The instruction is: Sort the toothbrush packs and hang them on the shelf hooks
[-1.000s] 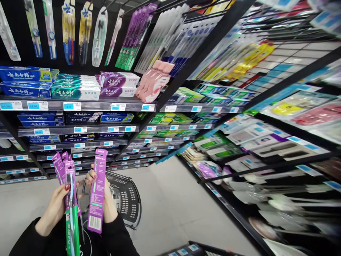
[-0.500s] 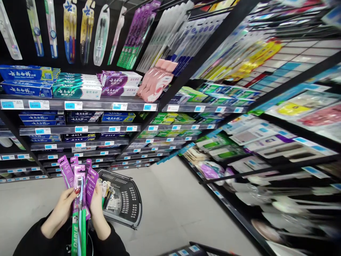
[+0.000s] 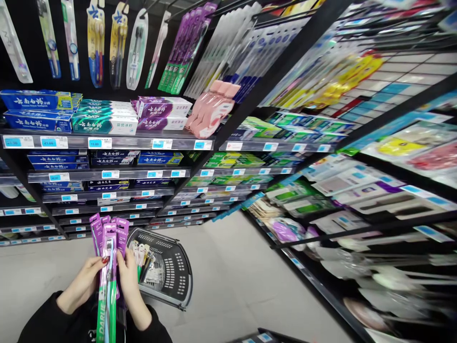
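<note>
Several packaged toothbrushes (image 3: 110, 281) in purple and green blister packs are held upright in a bunch before my body. My left hand (image 3: 87, 276) grips the bunch from the left, its thumb on the front pack. From the right, my right hand (image 3: 128, 274) is closed round the packs, fingers partly hidden behind them. The front pack shows a pale blue toothbrush through clear plastic and covers part of those behind. A black shopping basket (image 3: 180, 269) stands just beyond my right hand, with several packaged items (image 3: 153, 269) inside it.
A shelf (image 3: 124, 141) ahead holds stacked toothpaste boxes (image 3: 105, 116). Above it hang packaged toothbrushes (image 3: 95, 45) and similar purple-green packs (image 3: 185, 50). Pink pouches (image 3: 213, 109) sit at the shelf's right end. Another rack (image 3: 357, 209) with kitchen utensils lines the right side of the grey floor (image 3: 228, 286).
The fanned toothbrush packs have drawn closer together into a tighter bunch. My right hand has shifted its fingers toward the front of the packs. The basket stays in place.
</note>
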A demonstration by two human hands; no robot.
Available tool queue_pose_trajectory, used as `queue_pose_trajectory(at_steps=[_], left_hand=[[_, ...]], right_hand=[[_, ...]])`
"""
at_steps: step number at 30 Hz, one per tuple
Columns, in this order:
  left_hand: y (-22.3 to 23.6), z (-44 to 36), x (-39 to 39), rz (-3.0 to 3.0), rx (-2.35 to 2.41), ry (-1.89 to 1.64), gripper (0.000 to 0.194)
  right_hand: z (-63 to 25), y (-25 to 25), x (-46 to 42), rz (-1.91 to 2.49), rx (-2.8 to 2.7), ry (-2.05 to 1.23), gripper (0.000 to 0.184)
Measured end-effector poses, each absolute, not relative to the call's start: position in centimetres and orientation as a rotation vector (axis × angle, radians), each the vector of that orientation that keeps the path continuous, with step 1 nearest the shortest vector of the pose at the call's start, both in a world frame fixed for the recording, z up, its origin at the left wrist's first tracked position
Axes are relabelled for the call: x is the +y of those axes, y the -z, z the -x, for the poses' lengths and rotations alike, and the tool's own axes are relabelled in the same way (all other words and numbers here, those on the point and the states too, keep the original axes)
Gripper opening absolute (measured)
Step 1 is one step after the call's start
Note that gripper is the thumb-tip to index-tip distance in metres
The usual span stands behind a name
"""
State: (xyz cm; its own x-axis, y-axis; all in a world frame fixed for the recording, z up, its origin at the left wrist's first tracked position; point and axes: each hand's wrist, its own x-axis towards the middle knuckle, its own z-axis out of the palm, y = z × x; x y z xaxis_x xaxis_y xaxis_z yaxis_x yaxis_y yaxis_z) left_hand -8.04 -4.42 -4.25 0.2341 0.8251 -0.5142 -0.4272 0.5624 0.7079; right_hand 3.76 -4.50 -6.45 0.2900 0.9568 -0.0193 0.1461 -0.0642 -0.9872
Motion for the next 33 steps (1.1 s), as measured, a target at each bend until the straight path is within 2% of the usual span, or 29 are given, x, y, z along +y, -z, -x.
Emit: queue_pose_trajectory(at_steps=[6, 16, 18, 21, 26, 29, 33], left_hand=[[4.2, 8.0, -4.6, -0.492, 0.997, -0.895, 0.019], [4.2, 7.3, -4.3, -0.588, 1.018, -0.878, 0.022], [4.2, 7.2, -4.3, -0.632, 1.021, -0.874, 0.023], [4.4, 7.2, -4.2, -0.723, 1.081, -0.898, 0.026], [5.4, 7.9, -4.5, -0.759, 1.272, -0.937, 0.022], [5.6, 8.3, -5.0, -0.753, 1.429, -0.953, 0.025], [5.4, 8.3, -5.4, -0.89, 1.373, -0.963, 0.036]], right_hand=[[-3.9, 6.0, -4.1, 1.519, -1.128, -0.918, 0.023], [-4.2, 6.6, -4.8, 1.418, -1.026, -0.952, 0.038], [-4.3, 5.5, -5.3, 1.36, -0.989, -0.834, 0.034], [-4.6, 3.3, -5.5, 1.432, -1.173, -0.75, 0.017], [-5.0, 0.5, -5.3, 1.618, -1.388, -0.9, 0.029], [-4.9, 0.5, -5.5, 1.637, -1.458, -0.862, 0.025], [-4.5, 1.4, -6.0, 1.614, -1.365, -0.866, 0.02]])
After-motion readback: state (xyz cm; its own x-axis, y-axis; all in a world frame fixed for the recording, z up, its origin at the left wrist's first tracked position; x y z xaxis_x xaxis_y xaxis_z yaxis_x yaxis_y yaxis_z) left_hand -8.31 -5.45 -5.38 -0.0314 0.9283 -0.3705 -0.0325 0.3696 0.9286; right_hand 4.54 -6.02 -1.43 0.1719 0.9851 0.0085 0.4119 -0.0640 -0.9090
